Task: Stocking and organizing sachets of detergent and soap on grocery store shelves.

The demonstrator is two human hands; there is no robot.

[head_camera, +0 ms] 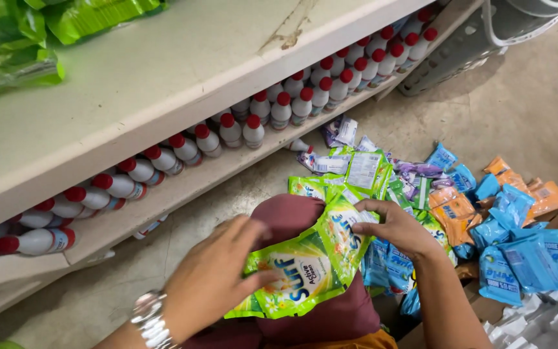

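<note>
Over my maroon-clad knee [292,216], both hands hold a strip of green and yellow detergent sachets [305,268]. My left hand [217,278], with a silver wristwatch [150,320] on its wrist, pinches the lower sachet from the left. My right hand [395,226] grips the strip's upper end. More green sachets [356,171] lie on the floor just beyond my hands.
A pile of blue sachets [518,252], orange sachets [456,207] and purple ones [414,169] covers the concrete floor at right. A cream shelf unit [163,77] at left holds rows of white bottles with red caps [279,106] on its lower shelf and green bags [14,39] on top. A grey basket [473,39] stands at top right.
</note>
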